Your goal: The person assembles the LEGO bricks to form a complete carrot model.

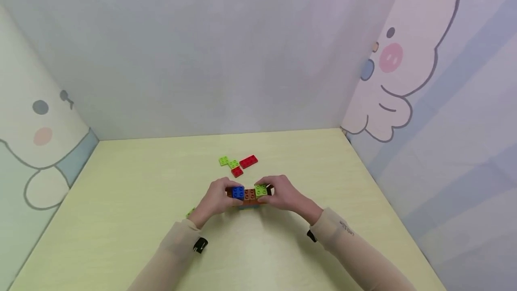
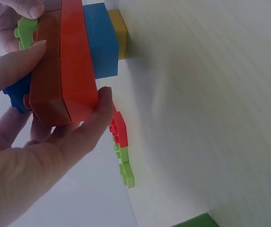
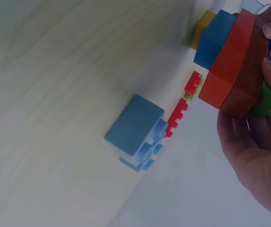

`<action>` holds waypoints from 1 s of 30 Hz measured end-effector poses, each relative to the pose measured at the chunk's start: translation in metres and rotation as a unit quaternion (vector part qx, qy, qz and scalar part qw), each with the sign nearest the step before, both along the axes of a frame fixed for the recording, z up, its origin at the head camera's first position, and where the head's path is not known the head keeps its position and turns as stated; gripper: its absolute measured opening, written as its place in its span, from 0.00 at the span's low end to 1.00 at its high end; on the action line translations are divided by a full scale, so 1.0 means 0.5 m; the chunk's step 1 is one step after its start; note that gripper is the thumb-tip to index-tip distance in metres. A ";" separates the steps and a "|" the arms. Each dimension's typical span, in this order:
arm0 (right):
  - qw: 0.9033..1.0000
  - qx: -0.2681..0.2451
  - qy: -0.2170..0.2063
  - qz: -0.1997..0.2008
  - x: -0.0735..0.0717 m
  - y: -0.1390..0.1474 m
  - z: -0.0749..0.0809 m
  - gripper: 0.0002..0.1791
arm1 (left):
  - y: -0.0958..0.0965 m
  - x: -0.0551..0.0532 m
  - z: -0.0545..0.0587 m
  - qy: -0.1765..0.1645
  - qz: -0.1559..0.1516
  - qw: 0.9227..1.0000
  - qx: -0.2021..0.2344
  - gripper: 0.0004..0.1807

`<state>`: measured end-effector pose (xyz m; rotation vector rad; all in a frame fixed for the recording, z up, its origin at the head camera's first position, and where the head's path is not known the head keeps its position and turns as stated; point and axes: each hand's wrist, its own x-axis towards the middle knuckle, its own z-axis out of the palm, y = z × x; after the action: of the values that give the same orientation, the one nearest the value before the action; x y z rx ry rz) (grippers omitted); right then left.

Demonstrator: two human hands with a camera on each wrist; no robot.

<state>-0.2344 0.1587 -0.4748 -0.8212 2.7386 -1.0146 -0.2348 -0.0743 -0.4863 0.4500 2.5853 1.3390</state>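
Observation:
Between both hands stands a stack of toy building bricks (image 1: 249, 193). A long red brick (image 2: 78, 61) lies under several brown bricks (image 2: 48, 85); below it are a blue brick (image 2: 101, 42) and a yellow brick (image 2: 118, 33). On top, a dark blue brick (image 1: 238, 192) sits at the left end, a light green brick (image 1: 260, 191) at the right. My left hand (image 1: 216, 197) grips the left end around the dark blue brick. At the right end, my right hand (image 1: 282, 194) holds the stack around the green brick. Fingers behind the stack are partly hidden.
Beyond the hands lie flat green bricks (image 1: 224, 160) and red bricks (image 1: 248, 161). Another green brick (image 1: 190, 212) is half hidden by the left wrist. A light blue brick (image 3: 135, 125) shows on the table in the right wrist view. Walls border the table (image 1: 141, 183).

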 end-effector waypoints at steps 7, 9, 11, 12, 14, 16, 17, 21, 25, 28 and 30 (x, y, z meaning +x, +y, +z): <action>1.000 -0.017 -0.023 0.002 -0.004 -0.004 -0.002 0.19 | -0.002 0.000 -0.002 0.000 -0.002 1.000 0.002 0.20; 0.999 -0.011 -0.030 -0.001 -0.005 -0.004 -0.003 0.18 | -0.002 0.000 -0.002 -0.003 -0.003 1.000 0.000 0.20; 0.999 -0.002 -0.035 -0.001 -0.005 -0.004 -0.004 0.18 | -0.001 0.001 -0.001 -0.007 -0.004 1.000 0.000 0.20; 0.999 0.001 -0.036 0.001 -0.005 -0.004 -0.005 0.18 | -0.001 0.001 -0.001 -0.009 -0.004 1.000 0.000 0.20; 0.999 0.005 -0.034 0.005 -0.004 -0.003 -0.007 0.17 | 0.000 0.001 -0.001 -0.013 -0.004 1.000 0.000 0.20; 1.000 0.003 -0.026 0.006 -0.003 -0.001 -0.007 0.18 | 0.002 0.000 -0.002 -0.014 -0.003 1.000 0.001 0.19; 1.000 0.001 -0.020 0.004 -0.002 0.000 -0.008 0.18 | 0.002 0.000 -0.002 -0.013 -0.004 1.000 0.002 0.19; 1.000 -0.004 0.006 0.001 0.000 0.000 -0.015 0.20 | 0.002 -0.003 -0.004 -0.007 -0.002 1.000 0.002 0.19; 1.000 -0.008 0.021 -0.005 0.003 0.000 -0.023 0.22 | -0.001 -0.004 -0.004 -0.007 0.000 1.000 0.004 0.19; 1.000 -0.007 0.025 -0.007 0.002 0.008 -0.029 0.21 | -0.001 -0.004 -0.003 -0.013 0.000 1.000 0.004 0.20; 1.000 0.006 0.025 -0.011 0.001 0.019 -0.032 0.21 | 0.000 -0.004 -0.003 -0.017 0.001 1.000 0.001 0.21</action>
<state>-0.2341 0.1682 -0.4908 -0.8280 2.7976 -0.9951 -0.2369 -0.0744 -0.4879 0.4227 2.5571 1.3391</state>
